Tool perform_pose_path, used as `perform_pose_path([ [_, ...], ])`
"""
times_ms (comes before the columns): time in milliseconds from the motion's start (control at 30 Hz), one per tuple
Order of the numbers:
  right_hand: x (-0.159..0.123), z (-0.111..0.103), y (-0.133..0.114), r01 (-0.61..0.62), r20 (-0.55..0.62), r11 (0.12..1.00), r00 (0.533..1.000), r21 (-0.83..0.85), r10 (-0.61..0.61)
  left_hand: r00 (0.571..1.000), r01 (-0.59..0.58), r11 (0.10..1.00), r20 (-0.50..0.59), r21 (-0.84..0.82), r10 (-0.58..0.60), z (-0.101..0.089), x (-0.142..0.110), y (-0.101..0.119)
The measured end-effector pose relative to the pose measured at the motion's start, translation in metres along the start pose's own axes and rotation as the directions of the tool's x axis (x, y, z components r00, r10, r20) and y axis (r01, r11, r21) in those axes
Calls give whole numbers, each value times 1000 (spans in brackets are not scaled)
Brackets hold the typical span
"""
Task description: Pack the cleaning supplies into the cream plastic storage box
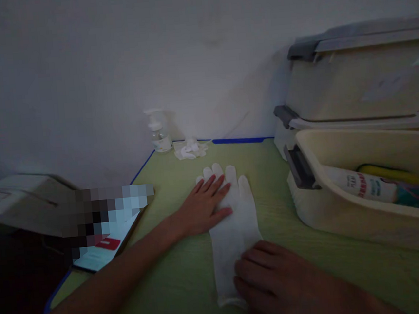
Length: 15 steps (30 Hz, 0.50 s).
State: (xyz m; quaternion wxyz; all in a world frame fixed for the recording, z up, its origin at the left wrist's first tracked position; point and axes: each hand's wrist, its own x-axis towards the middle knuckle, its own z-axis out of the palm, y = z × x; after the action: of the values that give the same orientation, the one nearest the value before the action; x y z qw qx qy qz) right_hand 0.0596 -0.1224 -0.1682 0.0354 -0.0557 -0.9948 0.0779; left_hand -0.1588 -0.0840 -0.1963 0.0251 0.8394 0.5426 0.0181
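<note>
In the head view we see a green tabletop [276,205]; at its back stand a pump bottle [161,140] and, just beside it, a crumpled white bundle [191,150]; at our left lies a phone [105,246], partly blurred out, beyond our left forearm; at our right a cream bin [366,231] holding a printed tube [366,182] takes up the side near our right forearm; between bin and phone lies a white glove [244,217], flat, fingers pointing away from us; our left hand [201,209] rests flat across its upper left part, fingers slightly spread; our right hand [269,274], fingers curled, is at its cuff's right edge; whether it pinches the cuff we cannot tell.
</note>
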Motion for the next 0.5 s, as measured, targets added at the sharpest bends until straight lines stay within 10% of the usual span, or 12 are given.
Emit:
perform_pose_path([
  [500, 0, 13, -16, -75, -140, 997, 987, 34, 79, 999, 23, 1000, 24, -14, -22, -5, 1, 2],
])
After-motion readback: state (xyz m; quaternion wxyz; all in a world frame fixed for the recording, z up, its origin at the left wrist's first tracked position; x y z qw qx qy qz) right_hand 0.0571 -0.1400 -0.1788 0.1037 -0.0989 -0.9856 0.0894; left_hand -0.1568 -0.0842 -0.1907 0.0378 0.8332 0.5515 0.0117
